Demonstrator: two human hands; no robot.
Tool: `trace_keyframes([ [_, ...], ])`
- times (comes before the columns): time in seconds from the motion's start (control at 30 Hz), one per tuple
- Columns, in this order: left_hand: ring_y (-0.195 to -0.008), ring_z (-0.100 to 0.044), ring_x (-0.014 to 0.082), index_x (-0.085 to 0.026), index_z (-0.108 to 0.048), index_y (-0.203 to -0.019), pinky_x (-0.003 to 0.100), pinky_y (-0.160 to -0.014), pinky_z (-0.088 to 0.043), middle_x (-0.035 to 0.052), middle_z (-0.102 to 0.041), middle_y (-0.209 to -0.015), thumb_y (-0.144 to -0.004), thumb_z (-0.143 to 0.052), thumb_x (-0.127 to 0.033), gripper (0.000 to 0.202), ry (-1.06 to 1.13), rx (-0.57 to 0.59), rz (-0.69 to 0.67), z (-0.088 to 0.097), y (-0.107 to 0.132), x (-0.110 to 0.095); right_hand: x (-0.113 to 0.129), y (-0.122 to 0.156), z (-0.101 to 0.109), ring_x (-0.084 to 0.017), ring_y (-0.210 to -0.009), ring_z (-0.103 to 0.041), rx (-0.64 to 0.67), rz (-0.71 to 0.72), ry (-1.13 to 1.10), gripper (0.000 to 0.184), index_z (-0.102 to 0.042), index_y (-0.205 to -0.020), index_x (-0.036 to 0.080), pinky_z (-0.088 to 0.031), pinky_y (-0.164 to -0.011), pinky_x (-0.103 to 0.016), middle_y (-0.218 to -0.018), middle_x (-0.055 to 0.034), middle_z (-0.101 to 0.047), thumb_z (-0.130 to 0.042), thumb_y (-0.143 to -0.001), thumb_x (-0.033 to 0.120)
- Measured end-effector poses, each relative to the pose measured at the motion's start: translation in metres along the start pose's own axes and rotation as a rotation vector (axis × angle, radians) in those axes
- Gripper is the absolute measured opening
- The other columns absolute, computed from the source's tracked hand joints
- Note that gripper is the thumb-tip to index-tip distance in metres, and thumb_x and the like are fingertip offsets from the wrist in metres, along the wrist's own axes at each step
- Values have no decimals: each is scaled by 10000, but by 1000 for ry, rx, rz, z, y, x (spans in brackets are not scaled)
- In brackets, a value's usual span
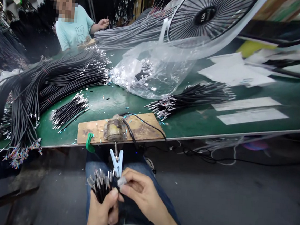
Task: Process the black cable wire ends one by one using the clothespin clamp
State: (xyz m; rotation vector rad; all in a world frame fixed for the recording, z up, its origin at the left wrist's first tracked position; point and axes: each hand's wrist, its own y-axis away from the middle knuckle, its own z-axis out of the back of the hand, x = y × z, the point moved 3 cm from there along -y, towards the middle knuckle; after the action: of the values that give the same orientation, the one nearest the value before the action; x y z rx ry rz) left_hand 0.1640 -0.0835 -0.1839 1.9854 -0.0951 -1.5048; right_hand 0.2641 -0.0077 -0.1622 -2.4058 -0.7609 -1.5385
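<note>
My left hand [106, 208] is wrapped round a bundle of black cables [101, 188], their silvery ends fanned out at the top. Close beside it, my right hand [141, 193] is closed, thumb against fingers, with a small whitish piece [121, 181] at the fingertips; whether it is a finger cover or something held I cannot tell. Just above both hands a light blue clothes peg [117, 162] hangs from a metal tip at the front of a small device [114, 128] on a wooden board [144, 124].
A green clamp [89, 143] grips the board at the table edge. On the green table [99, 100] lie long grey cables [56, 74], a short cable bundle [70, 111], another bundle [190, 95], a clear plastic bag [153, 71] and paper strips [251, 115]. A fan [209, 20] and a co-worker [76, 27] are beyond.
</note>
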Motion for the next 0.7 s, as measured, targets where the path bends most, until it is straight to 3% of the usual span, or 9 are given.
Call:
trace_keyframes([
  [0.1, -262, -176, -9, -125, -570, -614, 165, -304, -116, -82, -267, -322, -614, -673, -603, 489, 6, 21, -6, -3, 1, -1, -6, 2, -2, -111, -548, -435, -112, 52, -31, 354, -522, -587, 154, -369, -511, -236, -624, 2, -446, -668, -721, 448],
  [0.23, -288, -216, -5, -158, -460, -598, 166, -325, -123, -81, -283, -358, -623, -697, -559, 466, 6, 4, -25, -6, 0, -2, -1, 8, -7, -133, -594, -446, -296, 287, 174, 289, -517, -594, 169, -367, -533, -240, -635, -15, -461, -582, -815, 342],
  [0.33, -302, -209, -3, -152, -479, -595, 175, -330, -129, -73, -297, -379, -629, -676, -585, 477, 3, -13, -32, -4, -2, -4, 8, 9, -6, -152, -633, -469, -261, 373, 293, 262, -551, -620, 176, -395, -598, -265, -650, -32, -496, -542, -844, 311],
  [0.47, -322, -237, 10, -125, -577, -598, 180, -335, -168, -59, -322, -380, -552, -734, -563, 467, -18, -34, -84, 2, -4, -9, 1, 3, -1, -143, -617, -474, -1, 64, 24, 343, -551, -636, 165, -408, -583, -263, -660, -26, -496, -623, -760, 477],
  [0.6, -392, -397, 61, -118, -651, -587, 203, -395, -352, -7, -487, -467, -521, -789, -448, 364, -53, -89, -160, 7, -1, -17, -7, 0, 5, -131, -617, -472, 17, -148, -135, 406, -555, -673, 157, -406, -602, -258, -637, -2, -488, -731, -622, 519],
  [0.7, -623, -581, 165, -134, -688, -593, 273, -638, -495, 48, -635, -650, -510, -808, -359, 268, -80, -147, -207, 10, 2, -20, -5, -3, 8, -120, -601, -456, 28, -174, -44, 407, -547, -649, 143, -387, -591, -245, -625, 3, -476, -723, -633, 510],
])
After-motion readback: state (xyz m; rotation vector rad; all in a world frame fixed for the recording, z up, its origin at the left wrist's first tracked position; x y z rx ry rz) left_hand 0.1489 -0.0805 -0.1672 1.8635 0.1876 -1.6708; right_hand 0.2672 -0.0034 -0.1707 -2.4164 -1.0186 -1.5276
